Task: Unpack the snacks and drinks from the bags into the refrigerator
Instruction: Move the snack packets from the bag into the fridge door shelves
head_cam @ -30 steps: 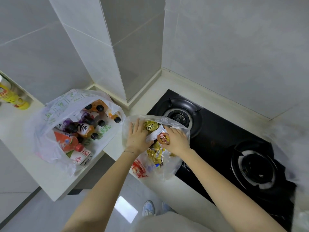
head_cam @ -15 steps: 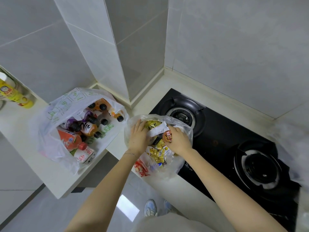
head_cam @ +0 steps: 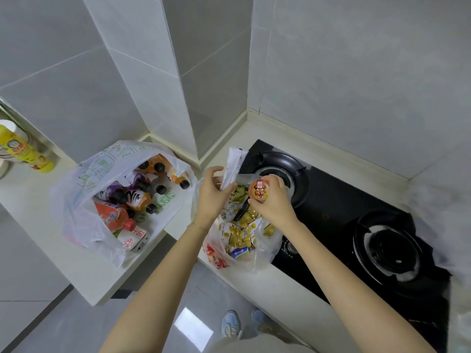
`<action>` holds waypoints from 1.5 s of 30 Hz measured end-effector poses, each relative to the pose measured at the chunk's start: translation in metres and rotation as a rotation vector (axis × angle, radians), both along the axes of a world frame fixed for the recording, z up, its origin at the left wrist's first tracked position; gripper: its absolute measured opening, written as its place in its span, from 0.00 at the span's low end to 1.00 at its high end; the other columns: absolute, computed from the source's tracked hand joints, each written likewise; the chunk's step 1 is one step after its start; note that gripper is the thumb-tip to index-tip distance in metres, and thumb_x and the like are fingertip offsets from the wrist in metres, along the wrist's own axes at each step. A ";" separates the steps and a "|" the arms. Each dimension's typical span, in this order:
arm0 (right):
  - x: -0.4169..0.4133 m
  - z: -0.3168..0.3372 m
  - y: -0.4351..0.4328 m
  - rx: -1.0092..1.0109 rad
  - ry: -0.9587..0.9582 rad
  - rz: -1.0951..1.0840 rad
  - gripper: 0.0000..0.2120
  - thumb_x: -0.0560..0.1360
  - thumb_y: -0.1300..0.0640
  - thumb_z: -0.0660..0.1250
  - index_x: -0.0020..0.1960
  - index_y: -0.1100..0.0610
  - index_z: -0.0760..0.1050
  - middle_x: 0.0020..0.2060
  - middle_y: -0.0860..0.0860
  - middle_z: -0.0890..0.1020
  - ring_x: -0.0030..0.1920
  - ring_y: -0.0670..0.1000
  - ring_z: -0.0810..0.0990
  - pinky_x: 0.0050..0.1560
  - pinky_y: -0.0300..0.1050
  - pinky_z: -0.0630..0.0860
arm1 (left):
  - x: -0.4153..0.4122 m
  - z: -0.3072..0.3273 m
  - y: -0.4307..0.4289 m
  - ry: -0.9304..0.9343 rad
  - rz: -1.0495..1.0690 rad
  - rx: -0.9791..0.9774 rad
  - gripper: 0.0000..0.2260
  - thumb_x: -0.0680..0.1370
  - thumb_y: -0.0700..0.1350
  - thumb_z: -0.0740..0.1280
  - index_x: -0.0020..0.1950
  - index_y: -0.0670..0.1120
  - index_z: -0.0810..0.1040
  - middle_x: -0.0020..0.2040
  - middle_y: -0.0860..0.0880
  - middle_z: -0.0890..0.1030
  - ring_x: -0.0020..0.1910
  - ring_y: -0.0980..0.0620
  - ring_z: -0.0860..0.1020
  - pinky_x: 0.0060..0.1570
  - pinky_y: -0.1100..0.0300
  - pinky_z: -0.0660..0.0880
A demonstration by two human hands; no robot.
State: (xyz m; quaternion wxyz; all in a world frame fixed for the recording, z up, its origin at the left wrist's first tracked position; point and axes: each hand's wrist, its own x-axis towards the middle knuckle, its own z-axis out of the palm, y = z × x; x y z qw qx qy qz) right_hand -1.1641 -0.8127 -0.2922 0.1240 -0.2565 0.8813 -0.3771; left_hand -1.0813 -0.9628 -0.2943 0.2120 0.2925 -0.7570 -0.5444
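Observation:
A clear plastic snack bag [head_cam: 229, 258] full of yellow-green packets sits on the counter edge beside the stove. My right hand [head_cam: 274, 203] grips a small round orange snack pack [head_cam: 259, 191] with a tiger print, lifted above the bag's mouth. My left hand [head_cam: 212, 193] pinches a long white paper receipt [head_cam: 232, 165] that sticks up out of the bag. To the left, a white drinks bag [head_cam: 84, 184] lies open on a lower shelf, showing several bottles with black caps and a red-capped orange bottle [head_cam: 113, 217].
A black two-burner gas stove [head_cam: 331, 207] fills the counter to the right. A yellow bottle [head_cam: 24, 149] lies at the far left on the shelf. Grey tiled walls and a protruding column stand behind. My shoes and the floor show below.
My right hand has lifted the orange snack pack up out of the bag. My left hand has drawn the white receipt upward so it now stands clear of the bag's mouth.

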 end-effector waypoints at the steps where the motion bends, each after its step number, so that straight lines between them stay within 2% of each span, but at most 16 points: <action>1: 0.001 0.005 0.000 -0.035 0.004 0.002 0.29 0.69 0.54 0.75 0.66 0.56 0.66 0.64 0.52 0.69 0.62 0.51 0.73 0.60 0.44 0.74 | 0.000 0.007 -0.001 0.028 0.019 0.028 0.18 0.74 0.44 0.74 0.61 0.49 0.72 0.49 0.51 0.80 0.47 0.55 0.79 0.44 0.64 0.78; 4: 0.005 0.022 -0.002 -0.125 -0.017 0.018 0.28 0.68 0.54 0.76 0.64 0.53 0.67 0.56 0.48 0.76 0.55 0.47 0.77 0.53 0.41 0.77 | 0.002 0.028 -0.007 0.087 0.038 0.088 0.15 0.74 0.43 0.73 0.59 0.49 0.75 0.52 0.53 0.79 0.50 0.56 0.78 0.45 0.66 0.76; 8: 0.017 0.048 -0.007 -0.266 -0.186 0.024 0.26 0.67 0.56 0.78 0.58 0.50 0.67 0.50 0.45 0.77 0.48 0.42 0.76 0.43 0.31 0.70 | 0.025 0.046 -0.003 0.098 0.055 0.164 0.10 0.76 0.45 0.72 0.56 0.46 0.79 0.52 0.48 0.82 0.51 0.48 0.80 0.49 0.56 0.79; 11: 0.029 0.056 -0.001 -0.340 -0.339 0.063 0.26 0.67 0.57 0.78 0.58 0.52 0.68 0.48 0.44 0.77 0.46 0.41 0.77 0.43 0.33 0.74 | 0.059 0.046 0.014 0.105 0.151 0.259 0.10 0.77 0.46 0.71 0.54 0.42 0.79 0.45 0.47 0.82 0.43 0.51 0.81 0.39 0.61 0.75; 13: 0.039 0.055 0.007 -0.328 -0.379 0.129 0.26 0.67 0.57 0.78 0.59 0.51 0.69 0.47 0.43 0.76 0.46 0.41 0.77 0.45 0.36 0.75 | 0.085 0.045 0.031 0.113 0.211 0.284 0.13 0.75 0.48 0.72 0.51 0.39 0.77 0.42 0.45 0.80 0.40 0.49 0.78 0.40 0.57 0.74; 14: 0.046 0.054 0.012 -0.319 -0.398 0.177 0.26 0.67 0.57 0.78 0.59 0.50 0.69 0.48 0.43 0.76 0.48 0.42 0.77 0.46 0.37 0.75 | 0.100 0.046 0.042 0.123 0.244 0.284 0.12 0.75 0.48 0.72 0.51 0.40 0.78 0.43 0.45 0.80 0.40 0.48 0.79 0.40 0.56 0.75; 17: 0.072 0.049 0.028 -0.319 -0.502 0.319 0.25 0.67 0.55 0.78 0.59 0.49 0.71 0.51 0.45 0.78 0.53 0.46 0.79 0.51 0.41 0.77 | 0.144 0.047 0.083 0.181 0.404 0.318 0.04 0.77 0.42 0.71 0.51 0.47 0.79 0.46 0.46 0.84 0.42 0.51 0.83 0.39 0.61 0.80; 19: 0.096 0.046 0.040 -0.337 -0.549 0.408 0.22 0.69 0.56 0.77 0.58 0.49 0.72 0.51 0.45 0.79 0.51 0.46 0.79 0.46 0.37 0.77 | 0.174 0.044 0.114 0.195 0.511 0.325 0.04 0.76 0.43 0.72 0.49 0.49 0.80 0.47 0.47 0.85 0.44 0.50 0.84 0.42 0.58 0.81; 21: 0.123 0.046 0.051 -0.347 -0.610 0.483 0.20 0.69 0.56 0.76 0.57 0.48 0.72 0.50 0.46 0.79 0.49 0.45 0.79 0.45 0.39 0.78 | 0.204 0.040 0.145 0.199 0.631 0.331 0.04 0.75 0.44 0.73 0.48 0.49 0.81 0.45 0.47 0.85 0.44 0.48 0.84 0.43 0.55 0.82; 24: 0.168 0.053 0.063 -0.329 -0.717 0.593 0.18 0.71 0.58 0.75 0.57 0.49 0.73 0.49 0.48 0.79 0.45 0.46 0.79 0.34 0.35 0.76 | 0.251 0.045 0.185 0.215 0.809 0.322 0.08 0.75 0.42 0.73 0.52 0.42 0.81 0.45 0.45 0.85 0.41 0.49 0.84 0.37 0.59 0.79; 26: 0.199 0.059 0.066 -0.342 -0.737 0.673 0.14 0.74 0.59 0.71 0.59 0.53 0.74 0.49 0.48 0.79 0.47 0.47 0.79 0.34 0.34 0.76 | 0.285 0.056 0.205 0.227 0.915 0.289 0.08 0.75 0.42 0.73 0.52 0.42 0.80 0.47 0.42 0.84 0.43 0.47 0.84 0.38 0.58 0.79; 29: 0.247 0.072 0.072 -0.366 -0.743 0.771 0.08 0.79 0.59 0.65 0.57 0.53 0.74 0.48 0.46 0.78 0.49 0.48 0.78 0.36 0.37 0.77 | 0.332 0.074 0.233 0.252 1.037 0.229 0.11 0.74 0.43 0.73 0.55 0.43 0.80 0.52 0.41 0.83 0.48 0.41 0.83 0.47 0.49 0.81; 32: 0.294 0.084 0.087 -0.352 -0.713 0.921 0.07 0.78 0.58 0.66 0.56 0.54 0.74 0.48 0.47 0.78 0.48 0.48 0.78 0.37 0.37 0.78 | 0.370 0.089 0.267 0.306 1.147 0.181 0.13 0.75 0.41 0.72 0.58 0.39 0.78 0.52 0.40 0.83 0.44 0.41 0.84 0.42 0.54 0.81; 35: 0.335 0.094 0.109 -0.314 -0.692 1.064 0.08 0.78 0.56 0.67 0.57 0.54 0.73 0.49 0.49 0.78 0.49 0.48 0.78 0.40 0.40 0.78 | 0.401 0.101 0.303 0.368 1.243 0.150 0.11 0.76 0.39 0.72 0.57 0.38 0.79 0.48 0.41 0.84 0.39 0.43 0.84 0.37 0.58 0.80; 38: 0.371 0.105 0.131 -0.297 -0.699 1.172 0.08 0.78 0.55 0.67 0.56 0.52 0.72 0.48 0.45 0.77 0.48 0.46 0.78 0.42 0.39 0.78 | 0.428 0.108 0.335 0.393 1.320 0.103 0.11 0.75 0.40 0.72 0.56 0.39 0.79 0.48 0.41 0.84 0.40 0.44 0.84 0.38 0.58 0.80; 45: 0.455 0.122 0.186 -0.274 -0.741 1.315 0.08 0.77 0.55 0.68 0.55 0.52 0.73 0.47 0.47 0.78 0.47 0.48 0.79 0.38 0.37 0.76 | 0.496 0.131 0.414 0.507 1.449 0.080 0.06 0.76 0.39 0.71 0.52 0.42 0.79 0.48 0.41 0.84 0.42 0.43 0.84 0.37 0.59 0.80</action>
